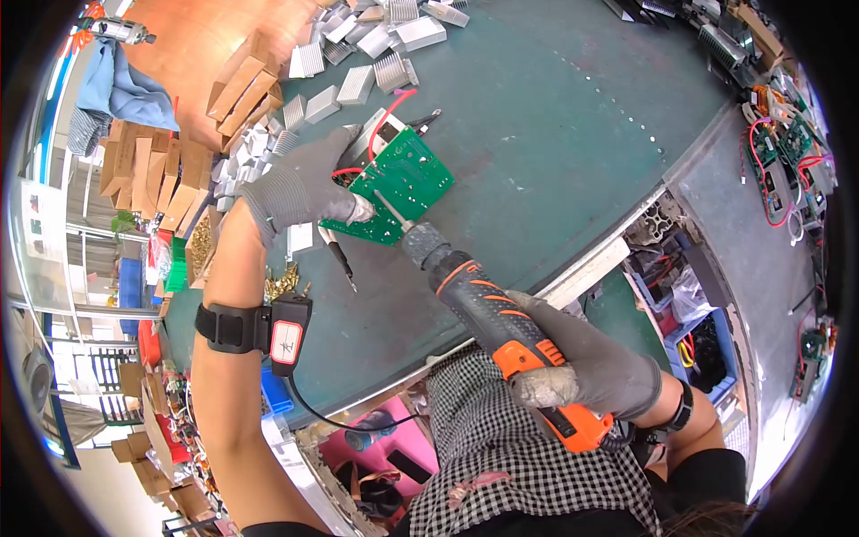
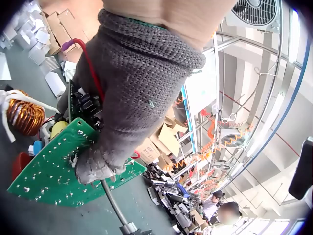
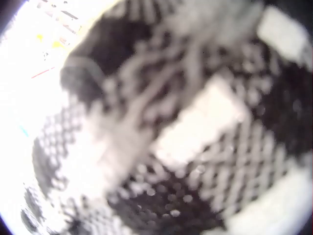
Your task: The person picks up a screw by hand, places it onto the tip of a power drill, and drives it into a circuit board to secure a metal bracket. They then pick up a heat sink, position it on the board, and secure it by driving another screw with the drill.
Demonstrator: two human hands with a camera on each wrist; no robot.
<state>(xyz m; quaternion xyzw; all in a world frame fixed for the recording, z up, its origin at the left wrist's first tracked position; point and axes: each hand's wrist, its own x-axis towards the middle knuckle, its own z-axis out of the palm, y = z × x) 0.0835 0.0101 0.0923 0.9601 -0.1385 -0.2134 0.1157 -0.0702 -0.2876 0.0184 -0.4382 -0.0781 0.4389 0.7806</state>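
Note:
A green circuit board (image 1: pixel 407 179) is gripped at its edge by my gloved left hand (image 1: pixel 309 183), the thumb lying on its soldered face. In the left wrist view the same board (image 2: pixel 58 166) shows coils and parts behind it, beside the gloved hand (image 2: pixel 132 98). My gloved right hand (image 1: pixel 595 358) holds an orange and black power screwdriver (image 1: pixel 488 309) by its body. Its long bit (image 1: pixel 392 210) reaches the board near the left thumb; whether the tip touches cannot be told. The right wrist view shows only blurred checked cloth (image 3: pixel 195 171).
Silver heat sinks (image 1: pixel 358 85) and cardboard boxes (image 1: pixel 242 85) lie beyond the left hand. A black-tipped lead (image 1: pixel 340 259) and brass pieces (image 1: pixel 286 282) are on the green table (image 1: pixel 537 134). Right of the table edge stands a blue bin (image 1: pixel 716 358); more boards (image 1: pixel 778 170) lie far right.

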